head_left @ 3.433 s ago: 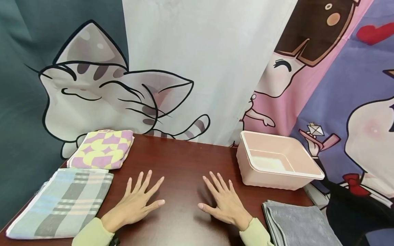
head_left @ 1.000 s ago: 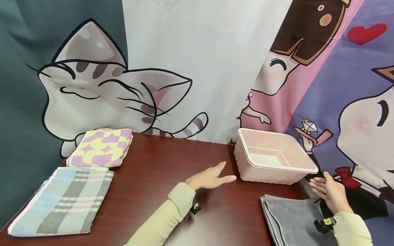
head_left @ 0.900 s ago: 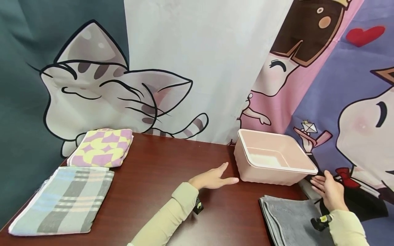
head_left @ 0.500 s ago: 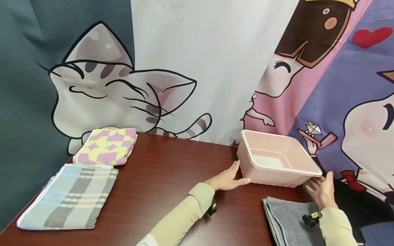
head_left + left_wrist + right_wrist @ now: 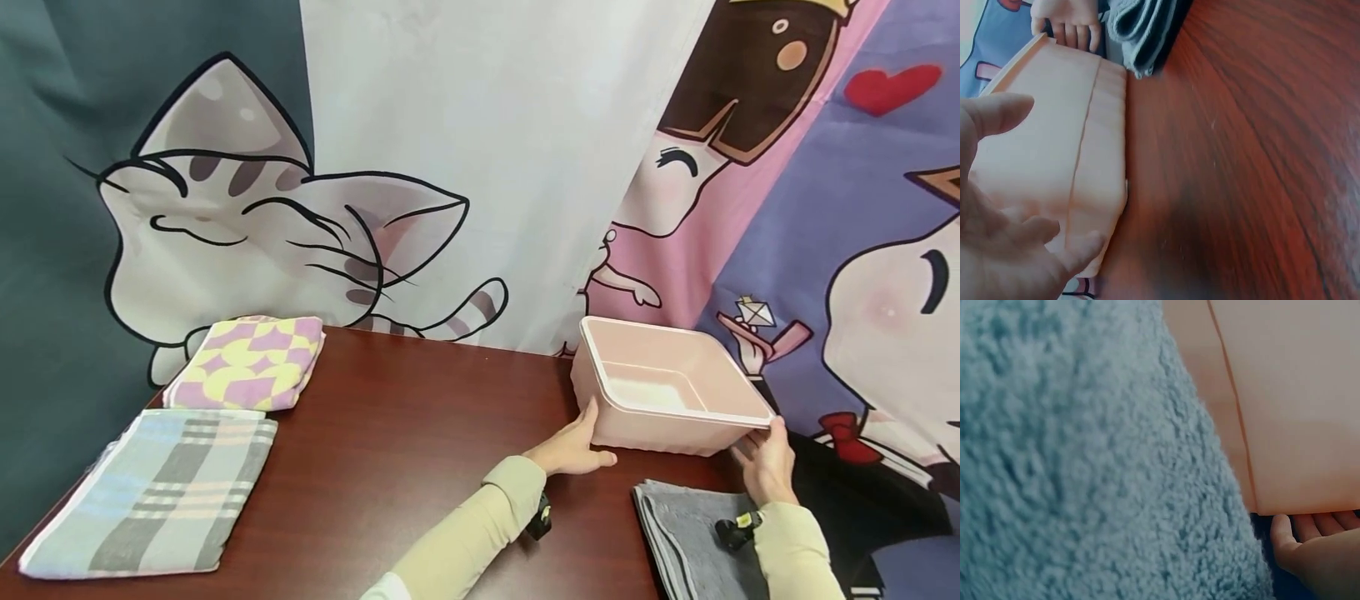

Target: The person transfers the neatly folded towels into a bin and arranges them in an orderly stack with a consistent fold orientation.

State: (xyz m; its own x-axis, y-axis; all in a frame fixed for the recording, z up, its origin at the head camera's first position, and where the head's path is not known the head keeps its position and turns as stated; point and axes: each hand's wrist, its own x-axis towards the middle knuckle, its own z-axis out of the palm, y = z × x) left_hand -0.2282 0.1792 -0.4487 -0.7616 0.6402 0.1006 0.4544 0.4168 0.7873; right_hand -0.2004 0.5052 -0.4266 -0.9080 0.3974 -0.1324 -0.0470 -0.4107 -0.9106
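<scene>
Because the pink basin (image 5: 667, 429) stands at the back right of the table (image 5: 420, 433), it lies ahead of both hands and approx. betw. them: the L hand (image 5: 572, 446) is at its near left corner, the R hand (image 5: 770, 467) at its right end, so neither is clearly nearer. Its long axis runs L to R, approx. parallel to the table's back edge, w/ open top facing up and one long wall toward the person. The L hand is wide open, thumb spread, w/ no grip visible; the R hand is also open, fingers extended near the rim, but I cannot tell how firmly it touches.
</scene>
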